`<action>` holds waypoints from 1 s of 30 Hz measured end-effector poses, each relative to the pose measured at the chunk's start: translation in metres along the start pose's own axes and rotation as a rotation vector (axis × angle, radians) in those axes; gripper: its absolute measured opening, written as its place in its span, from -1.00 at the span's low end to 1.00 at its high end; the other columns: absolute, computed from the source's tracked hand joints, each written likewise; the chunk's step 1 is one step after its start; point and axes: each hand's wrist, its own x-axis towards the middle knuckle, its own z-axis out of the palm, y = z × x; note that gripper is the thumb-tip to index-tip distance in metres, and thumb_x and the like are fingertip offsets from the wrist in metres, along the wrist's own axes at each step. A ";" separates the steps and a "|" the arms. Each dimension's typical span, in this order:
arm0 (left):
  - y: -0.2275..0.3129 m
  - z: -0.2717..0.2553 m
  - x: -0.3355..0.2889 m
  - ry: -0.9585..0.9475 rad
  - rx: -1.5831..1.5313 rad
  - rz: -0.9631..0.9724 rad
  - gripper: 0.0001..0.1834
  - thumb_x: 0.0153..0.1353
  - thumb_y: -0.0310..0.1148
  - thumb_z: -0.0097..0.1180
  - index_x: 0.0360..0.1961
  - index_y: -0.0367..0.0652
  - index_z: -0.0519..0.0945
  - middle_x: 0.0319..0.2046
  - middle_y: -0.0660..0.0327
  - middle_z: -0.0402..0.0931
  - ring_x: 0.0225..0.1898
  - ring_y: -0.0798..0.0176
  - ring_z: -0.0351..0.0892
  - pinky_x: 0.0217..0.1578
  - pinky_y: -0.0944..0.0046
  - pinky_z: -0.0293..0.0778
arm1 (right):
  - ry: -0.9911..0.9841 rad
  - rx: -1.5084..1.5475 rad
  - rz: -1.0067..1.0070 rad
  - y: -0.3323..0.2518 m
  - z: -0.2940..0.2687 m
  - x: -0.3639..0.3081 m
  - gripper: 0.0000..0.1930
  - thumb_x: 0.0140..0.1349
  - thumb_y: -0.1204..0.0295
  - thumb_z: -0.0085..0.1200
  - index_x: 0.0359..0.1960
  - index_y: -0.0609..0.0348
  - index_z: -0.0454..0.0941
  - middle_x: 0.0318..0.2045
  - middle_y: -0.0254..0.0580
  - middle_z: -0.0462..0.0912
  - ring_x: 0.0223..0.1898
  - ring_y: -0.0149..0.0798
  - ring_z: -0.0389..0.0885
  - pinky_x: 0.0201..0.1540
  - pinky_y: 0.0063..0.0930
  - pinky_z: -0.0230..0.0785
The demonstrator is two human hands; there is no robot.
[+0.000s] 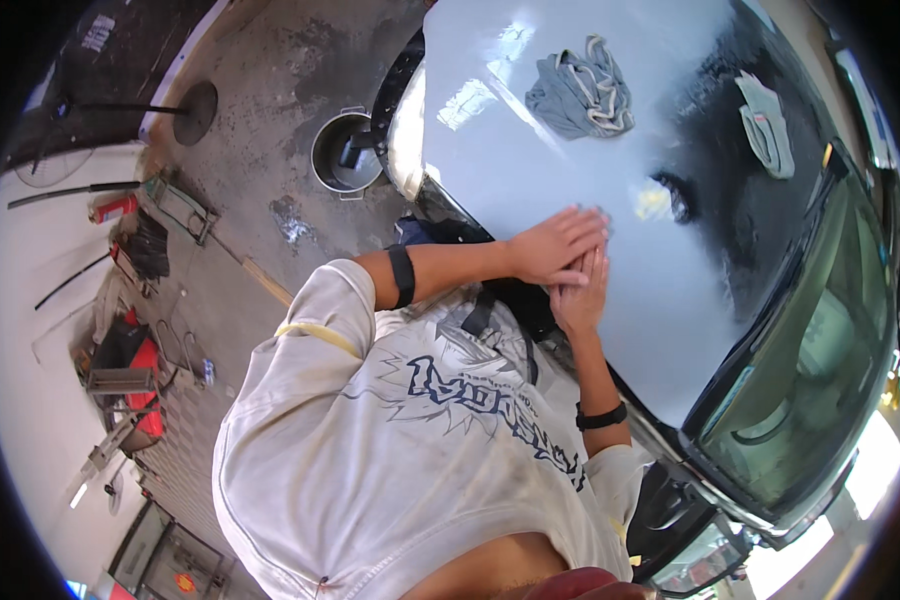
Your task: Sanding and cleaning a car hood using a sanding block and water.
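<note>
Pressure is best spread evenly over the hood (pixel 660 330) through the overlapped left hand (pixel 552 248) and right hand (pixel 581 302), whose straightened fingers are visibly unclenched.

Lettering on a White Shirt

Large, dark-outlined block letters (pixel 495 412) are crossing the chest of the white shirt (pixel 400 490), with smaller print (pixel 462 378) running alongside. On the car's pale hood (pixel 530 185), a folded grey cloth (pixel 769 140) is bearing a tiny reddish mark, unreadable. A reddish-orange round sign (pixel 183 582) is showing lower left, too small to read.
</note>
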 end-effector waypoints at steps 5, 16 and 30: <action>-0.032 -0.009 0.017 -0.051 0.072 0.043 -0.01 0.29 0.35 -0.11 0.43 -0.31 0.20 0.51 0.07 0.00 0.54 -0.07 -0.14 0.47 -0.28 -0.27 | -0.172 0.060 -0.066 -0.006 0.034 0.077 -0.18 0.25 0.19 0.08 0.48 0.29 0.07 0.50 0.16 0.02 0.52 0.25 -0.12 0.53 0.07 -0.25; -0.094 -0.067 0.005 0.080 0.047 -0.108 -0.02 0.32 0.29 -0.08 0.50 -0.25 0.07 0.52 0.02 -0.01 0.54 -0.03 -0.08 0.47 -0.24 -0.29 | -0.141 -0.186 -0.230 -0.043 0.058 0.164 -0.30 0.36 0.20 -0.18 0.48 0.28 0.05 0.49 0.19 0.04 0.53 0.24 -0.15 0.54 0.05 -0.32; -0.180 -0.111 0.008 0.348 0.389 -0.649 -0.20 0.45 0.02 -0.20 0.50 -0.32 -0.01 0.53 -0.06 -0.10 0.56 -0.08 -0.17 0.50 -0.08 -0.22 | -0.138 0.039 -0.237 0.010 -0.016 0.062 -0.33 0.31 0.31 0.06 0.43 0.28 0.19 0.47 0.08 0.16 0.50 0.13 0.05 0.50 -0.01 -0.08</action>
